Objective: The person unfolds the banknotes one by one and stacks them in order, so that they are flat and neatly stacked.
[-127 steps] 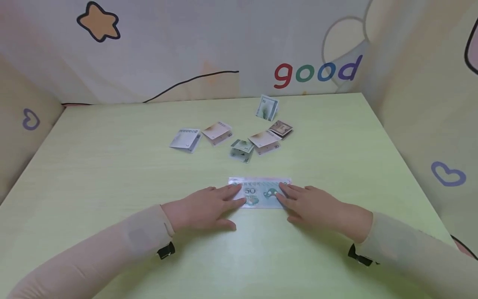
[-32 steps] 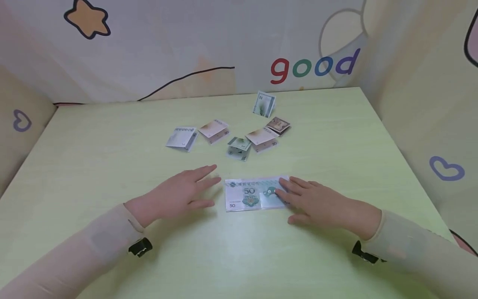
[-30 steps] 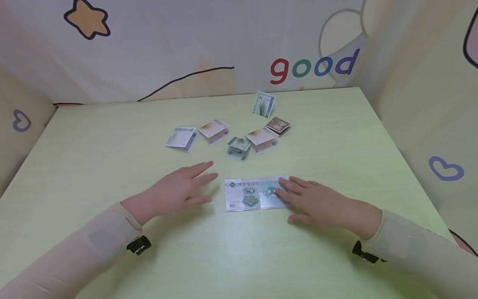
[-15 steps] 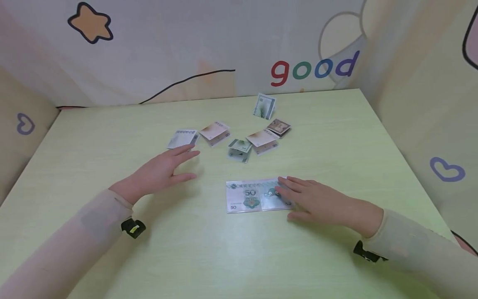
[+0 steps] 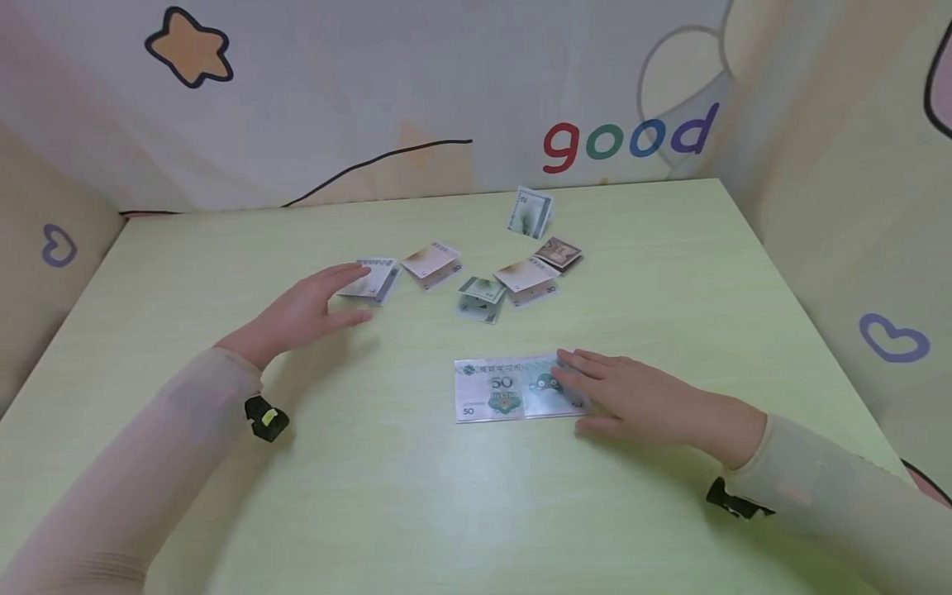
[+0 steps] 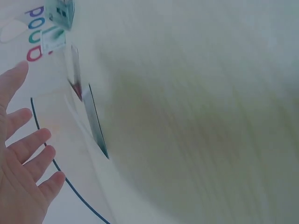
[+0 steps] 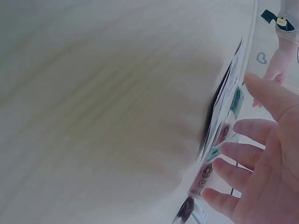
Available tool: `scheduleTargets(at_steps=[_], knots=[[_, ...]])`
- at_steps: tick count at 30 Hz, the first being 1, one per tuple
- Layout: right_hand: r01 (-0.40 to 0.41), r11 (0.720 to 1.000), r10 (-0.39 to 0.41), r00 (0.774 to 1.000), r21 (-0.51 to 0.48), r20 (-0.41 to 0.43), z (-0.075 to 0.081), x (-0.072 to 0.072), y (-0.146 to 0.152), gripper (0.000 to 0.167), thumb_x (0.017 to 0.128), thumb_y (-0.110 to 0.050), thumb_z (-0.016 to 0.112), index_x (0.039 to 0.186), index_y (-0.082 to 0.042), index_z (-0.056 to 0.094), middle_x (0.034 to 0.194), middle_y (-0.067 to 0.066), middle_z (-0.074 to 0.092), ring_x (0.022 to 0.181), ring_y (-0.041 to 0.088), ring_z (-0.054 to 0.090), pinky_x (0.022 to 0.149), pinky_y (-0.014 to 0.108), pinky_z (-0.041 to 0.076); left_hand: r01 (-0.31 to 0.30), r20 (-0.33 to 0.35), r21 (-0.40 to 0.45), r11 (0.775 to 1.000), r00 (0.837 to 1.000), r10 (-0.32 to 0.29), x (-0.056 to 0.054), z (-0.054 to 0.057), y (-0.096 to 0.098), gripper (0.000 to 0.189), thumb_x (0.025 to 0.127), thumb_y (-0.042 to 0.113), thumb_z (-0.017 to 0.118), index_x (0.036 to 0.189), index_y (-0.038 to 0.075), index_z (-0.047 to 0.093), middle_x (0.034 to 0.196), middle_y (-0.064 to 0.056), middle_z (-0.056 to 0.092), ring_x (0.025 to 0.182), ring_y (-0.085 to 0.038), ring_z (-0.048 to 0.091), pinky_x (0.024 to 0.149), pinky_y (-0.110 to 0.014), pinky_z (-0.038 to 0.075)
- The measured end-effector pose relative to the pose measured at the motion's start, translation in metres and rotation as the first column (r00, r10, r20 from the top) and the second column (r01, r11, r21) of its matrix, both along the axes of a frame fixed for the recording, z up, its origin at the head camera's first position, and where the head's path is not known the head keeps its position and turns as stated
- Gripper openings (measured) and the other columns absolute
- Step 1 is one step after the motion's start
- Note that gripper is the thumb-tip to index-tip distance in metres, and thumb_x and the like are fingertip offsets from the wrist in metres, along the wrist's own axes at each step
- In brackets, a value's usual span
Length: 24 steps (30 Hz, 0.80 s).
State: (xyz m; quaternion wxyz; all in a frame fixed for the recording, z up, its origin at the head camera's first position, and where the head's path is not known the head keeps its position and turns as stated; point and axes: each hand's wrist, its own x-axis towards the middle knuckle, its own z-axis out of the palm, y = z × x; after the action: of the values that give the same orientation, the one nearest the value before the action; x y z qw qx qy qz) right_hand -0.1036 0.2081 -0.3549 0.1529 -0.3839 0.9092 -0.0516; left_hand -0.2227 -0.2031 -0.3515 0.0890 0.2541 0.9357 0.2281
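Pale green table (image 5: 372, 504), notes set out on it. Right hand (image 5: 635, 392): fingers extended, nothing pinched, tips over the right end of the flat 50 note (image 5: 487, 405); pressure cannot be told. Left hand (image 5: 297, 310): thumb wide of the fingers, grip empty, over the leftmost folded note (image 5: 379, 284); contact unclear. My judgement: pinch that note lightly at its crease, steer clear of the pinkish note (image 5: 427, 260) just beside, and steady the flat one gently.
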Motion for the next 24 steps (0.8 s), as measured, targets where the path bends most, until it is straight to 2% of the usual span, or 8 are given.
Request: scheduleTargets(at_steps=[6,16,24], knots=[[0.002,1.000,-0.002,1.000,-0.005,-0.004,0.002,-0.001,0.001,0.069,0.091,-0.038,0.059,0.144,-0.004,0.032,0.150,0.016,0.026,0.135,0.034,0.026,0.104,0.050,0.031,-0.022,0.019,0.051,0.998,1.000,0.021,-0.019,-0.003,0.000,0.074,0.083,0.029,0.071,0.142,0.003,0.036,0.143,-0.016,0.038,0.131,-0.033,0.033,0.107,-0.048,0.026],[0.027,0.999,-0.028,0.999,-0.023,-0.017,0.009,-0.001,0.003,0.069,0.090,-0.036,0.060,0.144,-0.004,0.033,0.149,0.016,0.028,0.135,0.034,0.028,0.102,0.050,0.033,-0.062,0.108,-0.019,0.998,0.992,0.064,-0.042,-0.012,0.000,0.085,0.079,0.028,0.076,0.146,0.006,0.028,0.146,-0.019,0.032,0.131,-0.036,0.031,0.107,-0.049,0.024],[0.013,0.999,-0.015,0.999,-0.045,-0.033,0.008,-0.002,0.005,0.069,0.090,-0.036,0.061,0.143,-0.003,0.034,0.149,0.015,0.028,0.134,0.034,0.029,0.102,0.050,0.034,-0.085,0.202,-0.047,0.995,0.975,0.093,-0.053,-0.016,0.005,0.094,0.077,0.033,0.077,0.149,0.012,0.021,0.150,-0.016,0.025,0.126,-0.032,0.032,0.107,-0.051,0.022]])
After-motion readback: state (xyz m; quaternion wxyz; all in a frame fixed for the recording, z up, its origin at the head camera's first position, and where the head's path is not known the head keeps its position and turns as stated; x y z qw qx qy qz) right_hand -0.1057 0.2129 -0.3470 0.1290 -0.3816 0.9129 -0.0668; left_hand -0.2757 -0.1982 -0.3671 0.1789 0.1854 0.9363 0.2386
